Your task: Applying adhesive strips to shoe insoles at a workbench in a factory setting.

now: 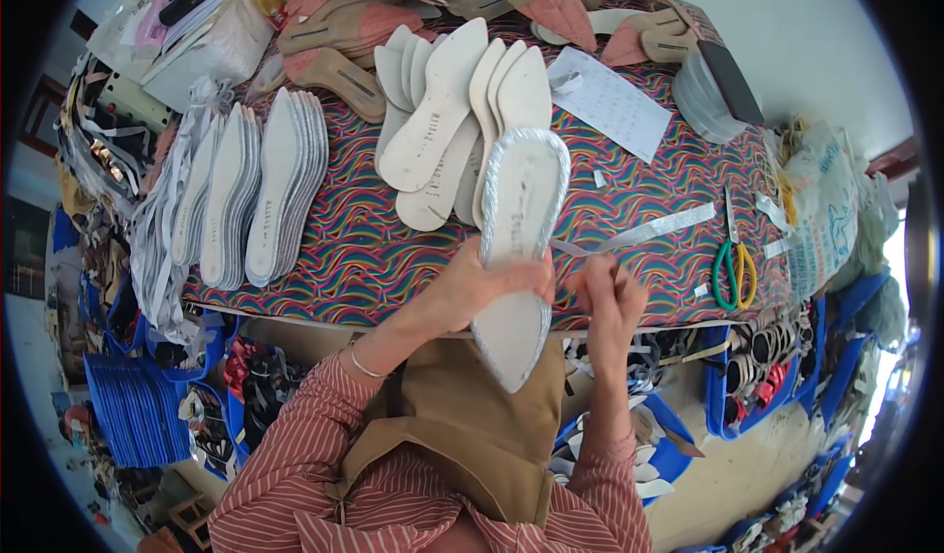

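Head view shows the left hand (482,283) gripping an insole (518,248) over the table (344,248) edge, steadying it. Right hand (612,302) pinches a silver strip (649,231), pulling it taut along the rim beside the scissors (735,268).

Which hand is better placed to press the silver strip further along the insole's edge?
The right hand, probably. It pinches the silver strip right beside the insole, while the left hand is wrapped around the insole's middle, holding it steady above the table edge.
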The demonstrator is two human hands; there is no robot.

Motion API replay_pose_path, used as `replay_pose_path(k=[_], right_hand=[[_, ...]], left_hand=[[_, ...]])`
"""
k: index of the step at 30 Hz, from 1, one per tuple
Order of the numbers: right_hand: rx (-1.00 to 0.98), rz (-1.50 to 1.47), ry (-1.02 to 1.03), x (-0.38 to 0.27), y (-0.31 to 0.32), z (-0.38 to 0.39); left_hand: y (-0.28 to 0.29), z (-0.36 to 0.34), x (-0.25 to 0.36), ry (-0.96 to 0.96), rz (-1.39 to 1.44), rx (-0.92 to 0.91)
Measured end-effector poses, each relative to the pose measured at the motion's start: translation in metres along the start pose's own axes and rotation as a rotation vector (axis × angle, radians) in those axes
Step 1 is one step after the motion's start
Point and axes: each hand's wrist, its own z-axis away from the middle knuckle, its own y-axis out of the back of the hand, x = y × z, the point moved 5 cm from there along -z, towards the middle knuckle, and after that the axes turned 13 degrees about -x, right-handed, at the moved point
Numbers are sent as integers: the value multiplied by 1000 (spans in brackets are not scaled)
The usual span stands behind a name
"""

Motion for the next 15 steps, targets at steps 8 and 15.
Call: replay_pose_path(k=[8,15], right_hand=[[-139,324,359,-60,-11,-60],[-222,316,281,-55,-5,-52]], left_hand=[[-17,15,-5,229,-231,60],[-15,21,-11,191,-318,90]])
